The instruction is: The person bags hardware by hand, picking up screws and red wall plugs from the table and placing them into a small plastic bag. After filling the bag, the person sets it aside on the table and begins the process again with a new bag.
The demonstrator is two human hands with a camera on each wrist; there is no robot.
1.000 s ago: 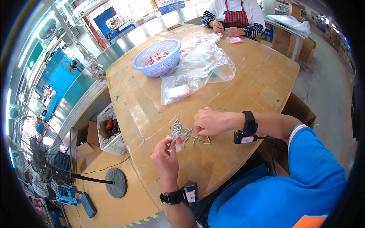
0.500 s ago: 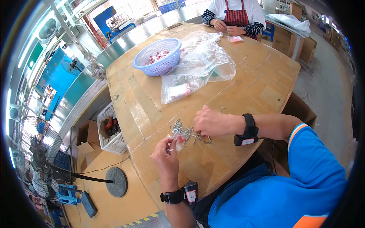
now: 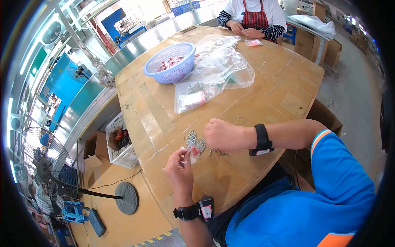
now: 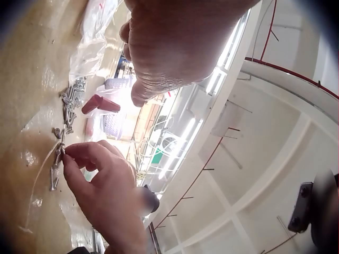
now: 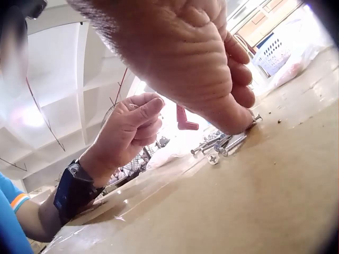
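My left hand point(image 3: 179, 168) is raised over the near left part of the table, thumb and fingers pinching the edge of a small clear plastic bag point(image 3: 190, 159). Red plastic plugs point(image 4: 100, 104) show at that bag. To the right, my right hand point(image 3: 224, 135) is low over a loose pile of silvery screws point(image 3: 193, 138). Its thumb and forefinger pinch a screw point(image 5: 257, 117) close to the tabletop. Crosshead screws point(image 5: 213, 159) lie right beside these fingertips. Seen from the left wrist, the right hand point(image 4: 103, 182) reaches down to the screws.
Farther back stand a lilac plastic basket point(image 3: 181, 74) of small red-and-white packets and large clear plastic bags point(image 3: 222, 66). Across the table point(image 3: 271, 94) another person point(image 3: 257, 18) handles small things near a packet point(image 3: 254, 42). A standing fan point(image 3: 43, 168) is at the left.
My right hand has shifted a little left over the screws, and its wrist has turned. The left hand stays in place with the bag.
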